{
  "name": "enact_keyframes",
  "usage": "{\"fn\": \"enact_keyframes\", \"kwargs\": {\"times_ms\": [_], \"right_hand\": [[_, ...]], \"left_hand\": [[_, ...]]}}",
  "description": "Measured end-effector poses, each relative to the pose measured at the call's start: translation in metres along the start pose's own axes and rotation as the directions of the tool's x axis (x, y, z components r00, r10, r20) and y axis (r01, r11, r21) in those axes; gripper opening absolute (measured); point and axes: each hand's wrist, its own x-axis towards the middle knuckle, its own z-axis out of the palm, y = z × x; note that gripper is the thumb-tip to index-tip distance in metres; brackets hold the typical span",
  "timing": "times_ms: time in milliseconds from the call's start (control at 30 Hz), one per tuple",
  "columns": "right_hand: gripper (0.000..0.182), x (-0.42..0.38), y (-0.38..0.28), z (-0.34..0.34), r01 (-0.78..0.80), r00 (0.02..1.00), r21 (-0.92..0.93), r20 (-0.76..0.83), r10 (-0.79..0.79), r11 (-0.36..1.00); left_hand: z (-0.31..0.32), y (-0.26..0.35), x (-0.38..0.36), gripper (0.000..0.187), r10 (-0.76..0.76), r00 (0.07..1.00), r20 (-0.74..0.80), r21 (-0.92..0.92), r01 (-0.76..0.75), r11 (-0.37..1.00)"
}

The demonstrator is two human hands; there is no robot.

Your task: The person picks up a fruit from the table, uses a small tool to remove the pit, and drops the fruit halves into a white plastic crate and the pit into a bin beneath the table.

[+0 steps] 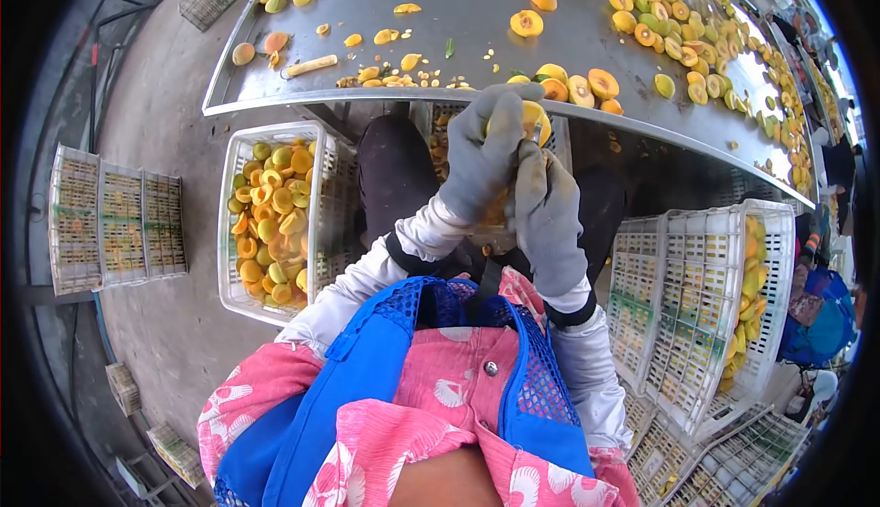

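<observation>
Both my hands wear grey gloves and meet just below the edge of the steel table [302,104]. My left hand [481,154] is closed round a yellow fruit [536,122], held up near the table edge. My right hand [545,218] sits right under it, fingers curled, its tip touching the fruit; whether it holds a small tool is hidden. Halved yellow-orange fruits [587,85] lie on the table just beyond my hands.
A white crate [238,149] of halved fruit stands on the floor at my left. Stacked white crates [697,296] with fruit stand at my right. More fruit halves [687,39] and pits [403,76] cover the table. Empty crates [115,218] lie far left.
</observation>
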Motion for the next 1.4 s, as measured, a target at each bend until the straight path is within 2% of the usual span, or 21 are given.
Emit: {"fn": "enact_keyframes", "kwargs": {"times_ms": [33, 100, 133, 200, 300, 367, 500, 600, 833, 900, 967, 1000, 1033, 1067, 1133, 1167, 1200, 1233, 1300, 1333, 1400], "right_hand": [[0.028, 0.000, 0.002, 0.000, -0.004, 1.000, 0.003, 0.000, 0.004, 1.000], [0.026, 0.004, 0.008, -0.001, 0.181, 0.983, -0.114, 0.010, -0.181, 0.977], [0.026, 0.005, 0.009, -0.002, 0.179, 0.984, -0.116, 0.010, -0.179, 0.977], [0.025, 0.006, 0.011, -0.004, 0.276, 0.950, -0.450, -0.007, -0.312, 0.849], [0.024, 0.008, 0.008, -0.009, 0.307, 0.938, -0.519, 0.024, -0.345, 0.798], [0.024, 0.007, 0.005, -0.004, 0.330, 0.929, -0.440, -0.004, -0.369, 0.835], [0.023, 0.006, 0.005, 0.002, 0.408, 0.902, -0.248, -0.038, -0.430, 0.879], [0.022, 0.003, -0.001, 0.004, 0.379, 0.921, -0.155, -0.039, -0.388, 0.913], [0.024, 0.003, -0.004, -0.002, 0.364, 0.928, -0.298, 0.035, -0.371, 0.883], [0.025, 0.000, -0.004, -0.003, 0.287, 0.958, -0.337, 0.083, -0.275, 0.897], [0.025, 0.000, 0.005, -0.002, 0.294, 0.956, -0.304, 0.102, -0.276, 0.906], [0.026, 0.001, 0.009, -0.001, 0.302, 0.952, -0.267, 0.125, -0.278, 0.915], [0.026, 0.002, 0.011, -0.001, 0.301, 0.953, -0.266, 0.124, -0.277, 0.916], [0.028, 0.002, 0.013, -0.001, 0.236, 0.965, -0.192, 0.158, -0.208, 0.953], [0.030, 0.005, 0.003, -0.002, 0.175, 0.968, -0.108, 0.198, -0.152, 0.979], [0.035, 0.003, -0.007, -0.007, -0.113, 0.955, -0.026, 0.272, 0.116, 0.993], [0.041, 0.002, -0.019, -0.012, -0.398, 0.858, 0.027, 0.365, 0.361, 0.917], [0.041, 0.002, -0.026, -0.014, -0.400, 0.857, 0.031, 0.366, 0.362, 0.916], [0.049, 0.005, -0.036, -0.019, -0.566, 0.745, 0.031, 0.447, 0.495, 0.824], [0.049, 0.007, -0.037, -0.023, -0.571, 0.743, 0.033, 0.446, 0.499, 0.820], [0.051, 0.016, -0.038, -0.033, -0.790, 0.498, 0.167, 0.736, 0.459, 0.590]], "left_hand": [[-0.001, 0.000, -0.001, 0.030, 0.037, 0.999, 0.000, 0.026, -0.037, 0.999], [-0.002, 0.001, -0.001, 0.030, 0.074, 0.997, 0.002, 0.050, -0.074, 0.996], [-0.002, 0.000, -0.001, 0.031, 0.135, 0.991, 0.008, 0.128, -0.135, 0.983], [-0.002, 0.001, -0.001, 0.033, 0.192, 0.981, 0.024, 0.202, -0.193, 0.960], [0.004, 0.006, -0.003, 0.033, 0.216, 0.976, -0.022, 0.221, -0.206, 0.953], [0.009, 0.007, -0.005, 0.033, 0.185, 0.977, -0.102, 0.066, -0.178, 0.982], [0.009, 0.008, -0.005, 0.034, 0.162, 0.979, -0.126, 0.077, -0.153, 0.985], [0.008, 0.010, -0.007, 0.035, 0.214, 0.964, -0.160, 0.092, -0.202, 0.975], [0.000, 0.014, -0.007, 0.031, 0.134, 0.986, -0.095, 0.114, -0.123, 0.986], [-0.010, 0.017, -0.004, 0.031, 0.101, 0.994, -0.041, 0.139, -0.095, 0.986], [-0.018, 0.015, 0.000, 0.023, -0.109, 0.992, 0.061, 0.148, 0.099, 0.984], [-0.016, 0.016, 0.001, 0.023, -0.107, 0.992, 0.062, 0.146, 0.097, 0.984], [-0.014, 0.017, 0.001, 0.022, -0.044, 0.997, 0.060, 0.253, 0.028, 0.967], [-0.013, 0.018, 0.001, 0.022, 0.016, 0.998, 0.065, 0.360, -0.039, 0.932], [-0.016, 0.014, 0.001, 0.024, 0.006, 0.998, 0.067, 0.301, -0.026, 0.953], [-0.017, 0.010, 0.001, 0.026, -0.008, 0.997, 0.071, 0.233, -0.009, 0.972], [-0.018, 0.006, 0.002, 0.026, -0.006, 0.997, 0.073, 0.238, -0.012, 0.971], [-0.019, 0.001, 0.003, 0.026, -0.011, 0.997, 0.082, 0.228, -0.008, 0.974], [-0.020, 0.001, 0.006, 0.026, -0.023, 0.995, 0.093, 0.218, 0.003, 0.976], [-0.020, 0.007, 0.008, 0.026, -0.091, 0.986, 0.140, 0.315, 0.043, 0.948], [-0.022, 0.008, 0.017, 0.026, -0.159, 0.972, 0.176, 0.412, 0.074, 0.908]]}}
